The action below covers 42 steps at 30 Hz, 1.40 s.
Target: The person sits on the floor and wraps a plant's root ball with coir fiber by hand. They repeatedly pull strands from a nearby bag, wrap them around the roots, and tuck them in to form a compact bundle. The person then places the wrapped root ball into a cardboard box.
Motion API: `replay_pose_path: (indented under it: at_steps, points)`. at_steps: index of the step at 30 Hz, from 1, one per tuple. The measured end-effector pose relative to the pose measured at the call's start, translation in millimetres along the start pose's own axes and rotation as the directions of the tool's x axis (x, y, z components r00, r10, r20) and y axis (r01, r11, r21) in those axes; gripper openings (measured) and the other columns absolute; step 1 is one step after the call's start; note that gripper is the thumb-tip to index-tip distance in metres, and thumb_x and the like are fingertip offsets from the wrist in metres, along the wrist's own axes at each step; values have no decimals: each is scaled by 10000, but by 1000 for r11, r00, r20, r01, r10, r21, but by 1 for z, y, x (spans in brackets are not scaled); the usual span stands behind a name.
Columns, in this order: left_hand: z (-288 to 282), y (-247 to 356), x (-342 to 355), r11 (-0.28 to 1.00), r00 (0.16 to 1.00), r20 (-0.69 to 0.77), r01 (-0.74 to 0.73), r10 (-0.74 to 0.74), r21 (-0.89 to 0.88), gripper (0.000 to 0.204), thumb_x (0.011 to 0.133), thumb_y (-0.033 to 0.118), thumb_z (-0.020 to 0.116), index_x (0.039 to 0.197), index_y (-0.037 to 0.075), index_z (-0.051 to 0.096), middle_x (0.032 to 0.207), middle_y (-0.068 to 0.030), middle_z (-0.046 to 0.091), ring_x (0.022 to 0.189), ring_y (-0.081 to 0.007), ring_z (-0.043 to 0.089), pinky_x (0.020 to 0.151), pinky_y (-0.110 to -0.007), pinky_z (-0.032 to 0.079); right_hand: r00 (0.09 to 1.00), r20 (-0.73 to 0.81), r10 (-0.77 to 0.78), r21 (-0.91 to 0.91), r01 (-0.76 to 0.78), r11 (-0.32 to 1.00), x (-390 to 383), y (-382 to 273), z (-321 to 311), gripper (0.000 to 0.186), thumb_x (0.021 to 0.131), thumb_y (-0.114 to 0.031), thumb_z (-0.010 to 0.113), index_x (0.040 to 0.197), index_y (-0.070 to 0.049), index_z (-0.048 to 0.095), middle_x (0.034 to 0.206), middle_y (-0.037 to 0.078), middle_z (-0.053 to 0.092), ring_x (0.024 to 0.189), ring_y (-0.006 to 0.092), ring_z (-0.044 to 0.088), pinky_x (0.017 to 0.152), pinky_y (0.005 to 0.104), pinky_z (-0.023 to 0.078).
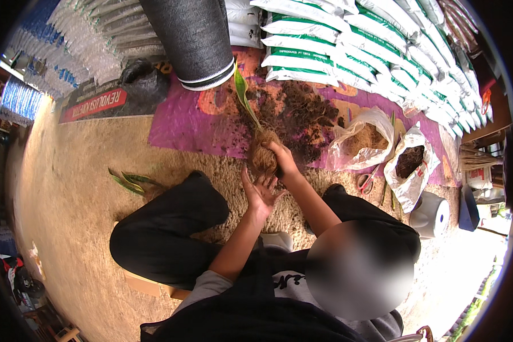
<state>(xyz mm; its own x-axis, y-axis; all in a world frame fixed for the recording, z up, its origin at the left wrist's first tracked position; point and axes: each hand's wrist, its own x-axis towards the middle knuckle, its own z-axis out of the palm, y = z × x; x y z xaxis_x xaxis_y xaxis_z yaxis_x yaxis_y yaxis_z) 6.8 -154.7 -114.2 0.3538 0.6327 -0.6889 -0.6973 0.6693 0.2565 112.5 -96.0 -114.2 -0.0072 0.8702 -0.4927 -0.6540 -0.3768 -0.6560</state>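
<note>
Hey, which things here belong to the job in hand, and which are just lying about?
Likely part of the job:
rooted plant, held by the right hand, with the open left hand just below
loose soil on the purple sheet
clear bag of brown material
white bag of dark soil
red-handled scissors, perhaps

Probably just lying about:
stacked white-and-green sacks
crumpled black bag
grey container

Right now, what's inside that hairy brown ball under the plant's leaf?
The root ball shows matted brown roots outside, with a yellow-edged snake plant leaf sticking out. The roots and right hand cover its inside, so I can't tell.
</note>
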Motion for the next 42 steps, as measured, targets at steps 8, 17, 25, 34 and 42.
replay_pose_path:
  at_steps: [8, 17, 25, 34, 42]
  points:
    - [-6, 26, 15, 998, 985, 174, -4, 15, -64, 876, 727, 794, 249, 1340, 175, 346, 1313, -127, 395, 1223, -359, 368, 979, -559, 318, 986, 28, -165, -186, 168, 968, -18, 37, -9, 537, 717, -124, 693, 1183, 33, 478, 1060, 113, 584, 948, 195, 575, 848, 319, 452]
    - [-38, 23, 45, 999, 977, 211, -5, 12, -34, 498, 880, 482, 406, 1189, 105, 506, 1110, -92, 567, 970, -253, 584, 827, -410, 505, 949, 203, -241, -668, 314, 675, -30, 47, -27, 645, 727, -202, 688, 1271, -14, 398, 1254, 134, 430, 1157, 245, 427, 957, 368, 358]
    - [-30, 25, 49, 982, 938, 343, 17, 49, -187, 406, 921, 364, 381, 1204, 95, 492, 1128, -95, 558, 996, -225, 575, 824, -385, 514, 640, 633, -435, -770, 577, -271, -48, 12, 3, 615, 831, -317, 535, 1343, -51, 324, 1370, 173, 317, 1253, 353, 304, 1030, 489, 216]
    - [-47, 21, 65, 995, 955, 296, 35, -7, -92, 426, 902, 369, 421, 1222, 91, 470, 1143, -123, 540, 1021, -245, 560, 834, -396, 515, 812, 372, -451, -844, 498, 201, -38, 29, -1, 585, 811, -310, 570, 1245, 50, 413, 1268, 225, 435, 1159, 379, 435, 974, 403, 365]
    - [-26, 18, 69, 993, 926, 376, 5, 38, -114, 385, 906, 318, 405, 1180, 63, 494, 1073, -128, 572, 948, -256, 593, 804, -409, 528, 898, 270, -347, -628, 437, 644, -21, -15, -22, 436, 846, -293, 572, 1128, 37, 536, 1092, 173, 579, 1042, 239, 534, 885, 353, 419]
